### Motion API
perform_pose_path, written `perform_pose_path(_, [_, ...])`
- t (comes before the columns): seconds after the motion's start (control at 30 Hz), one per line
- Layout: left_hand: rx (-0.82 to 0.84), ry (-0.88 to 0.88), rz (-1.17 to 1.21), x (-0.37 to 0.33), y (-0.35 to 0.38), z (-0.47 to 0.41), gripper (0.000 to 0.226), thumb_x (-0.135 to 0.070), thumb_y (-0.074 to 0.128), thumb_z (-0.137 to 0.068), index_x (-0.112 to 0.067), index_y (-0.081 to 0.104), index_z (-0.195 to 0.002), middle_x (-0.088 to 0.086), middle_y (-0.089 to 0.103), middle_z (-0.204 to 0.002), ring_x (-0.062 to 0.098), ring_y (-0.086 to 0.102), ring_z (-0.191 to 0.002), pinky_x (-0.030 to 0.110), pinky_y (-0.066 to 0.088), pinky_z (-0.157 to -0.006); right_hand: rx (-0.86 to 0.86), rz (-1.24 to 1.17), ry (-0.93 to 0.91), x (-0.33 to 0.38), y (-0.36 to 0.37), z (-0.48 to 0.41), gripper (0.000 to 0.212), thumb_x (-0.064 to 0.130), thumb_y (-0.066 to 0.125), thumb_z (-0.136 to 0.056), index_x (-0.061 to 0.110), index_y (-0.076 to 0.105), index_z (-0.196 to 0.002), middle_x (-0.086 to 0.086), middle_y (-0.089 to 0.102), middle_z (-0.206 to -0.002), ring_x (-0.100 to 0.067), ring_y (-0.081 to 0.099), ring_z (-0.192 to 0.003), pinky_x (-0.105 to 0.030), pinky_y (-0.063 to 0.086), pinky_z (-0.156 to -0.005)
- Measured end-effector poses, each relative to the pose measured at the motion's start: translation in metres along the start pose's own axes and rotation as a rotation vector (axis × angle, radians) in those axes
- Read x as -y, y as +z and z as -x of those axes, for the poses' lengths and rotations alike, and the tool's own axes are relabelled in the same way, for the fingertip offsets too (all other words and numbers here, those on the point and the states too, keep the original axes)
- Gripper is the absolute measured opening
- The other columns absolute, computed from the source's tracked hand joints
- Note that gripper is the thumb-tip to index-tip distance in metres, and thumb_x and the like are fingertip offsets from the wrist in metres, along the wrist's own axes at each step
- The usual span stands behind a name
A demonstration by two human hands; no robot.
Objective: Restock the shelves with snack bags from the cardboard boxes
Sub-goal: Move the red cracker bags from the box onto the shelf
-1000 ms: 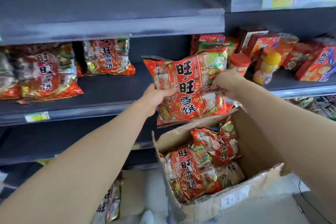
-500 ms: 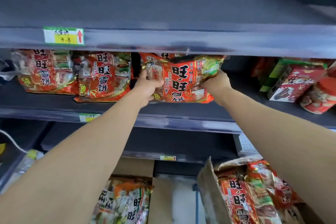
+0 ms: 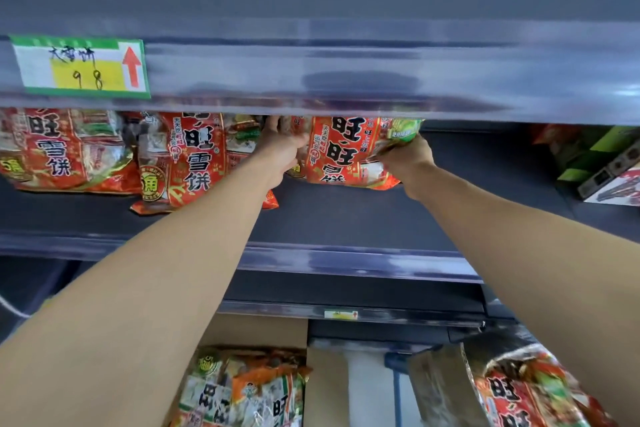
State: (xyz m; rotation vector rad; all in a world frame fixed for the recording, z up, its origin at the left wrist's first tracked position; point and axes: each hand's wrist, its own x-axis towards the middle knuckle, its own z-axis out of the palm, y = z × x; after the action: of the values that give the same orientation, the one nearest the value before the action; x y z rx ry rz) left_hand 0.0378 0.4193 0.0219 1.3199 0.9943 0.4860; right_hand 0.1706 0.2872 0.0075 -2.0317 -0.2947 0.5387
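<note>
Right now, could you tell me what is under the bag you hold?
Only bare dark shelf shows under the bag. Whatever lies directly beneath or behind it is covered by the bag itself.

Shelf-edge price tag [image 3: 79,66]: "9 8", red arrow (handwriting above blurred); snack bags [image 3: 194,159]: 旺旺雪饼.

Both bare arms reach forward and up, nearly straight, forearms converging toward one shared grip. The left hand [image 3: 281,149] holds the left edge of a snack bag [image 3: 341,152], fingers wrapped round it. The right hand [image 3: 410,161] pinches the opposite edge, its back toward the camera, with the wrists roughly level.
</note>
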Motion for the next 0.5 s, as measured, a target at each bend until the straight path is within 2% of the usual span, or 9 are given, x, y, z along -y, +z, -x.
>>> perform_pose_path(0.07, [-0.031,0.012,-0.028,0.002,0.001,-0.006,0.062,0.001,0.059,-0.089,-0.024,0.036,-0.141,-0.001,0.051,-0.135,0.015,0.055,-0.108,0.035,0.044,-0.091,0.002,0.001,-0.01,0.001,0.003,-0.004,0.035,0.024,0.067,-0.079,0.018,0.061,-0.114,0.0,0.069,-0.109,-0.014,0.062,-0.091,-0.027,0.052,-0.082])
perform_pose_path(0.13, [-0.085,0.032,-0.094,0.005,0.003,-0.01,0.059,-0.002,0.064,-0.086,-0.021,0.04,-0.137,0.002,0.054,-0.133,0.018,0.056,-0.114,0.04,0.046,-0.099,0.009,0.004,-0.003,0.001,0.002,-0.005,0.044,0.026,0.068,-0.078,0.016,0.057,-0.12,0.0,0.067,-0.112,-0.014,0.061,-0.092,-0.024,0.046,-0.077])
perform_pose_path(0.2, [-0.14,0.059,-0.174,0.01,0.005,-0.01,0.061,-0.006,0.068,-0.083,-0.02,0.041,-0.136,0.005,0.053,-0.132,0.023,0.055,-0.117,0.041,0.046,-0.101,0.011,0.023,0.011,-0.001,0.0,-0.006,0.051,0.027,0.07,-0.077,0.014,0.053,-0.124,-0.002,0.065,-0.114,-0.016,0.061,-0.096,-0.023,0.044,-0.075])
perform_pose_path(0.3, [-0.189,0.097,-0.293,0.015,0.011,-0.006,0.068,-0.013,0.068,-0.084,-0.017,0.034,-0.142,0.006,0.047,-0.136,0.024,0.052,-0.121,0.025,0.041,-0.093,0.011,0.071,0.007,-0.005,-0.002,-0.001,0.052,0.026,0.069,-0.079,0.011,0.051,-0.125,-0.006,0.062,-0.12,-0.02,0.06,-0.098,-0.025,0.044,-0.073])
perform_pose_path(0.4, [-0.225,0.086,-0.332,0.019,0.017,0.002,0.071,-0.017,0.07,-0.084,-0.011,0.03,-0.142,0.008,0.043,-0.14,0.026,0.049,-0.124,0.029,0.041,-0.094,0.024,0.194,-0.031,-0.01,-0.007,0.005,0.054,0.022,0.066,-0.083,0.008,0.044,-0.131,-0.011,0.051,-0.133,-0.027,0.056,-0.112,-0.029,0.043,-0.075])
perform_pose_path(0.5, [-0.244,0.07,-0.386,0.024,0.025,0.017,0.064,-0.019,0.068,-0.086,-0.009,0.033,-0.139,0.011,0.043,-0.14,0.03,0.05,-0.123,0.031,0.042,-0.09,0.051,0.288,-0.071,-0.019,-0.016,0.014,0.057,0.022,0.063,-0.087,0.007,0.038,-0.137,-0.012,0.045,-0.139,-0.028,0.052,-0.118,-0.028,0.039,-0.075])
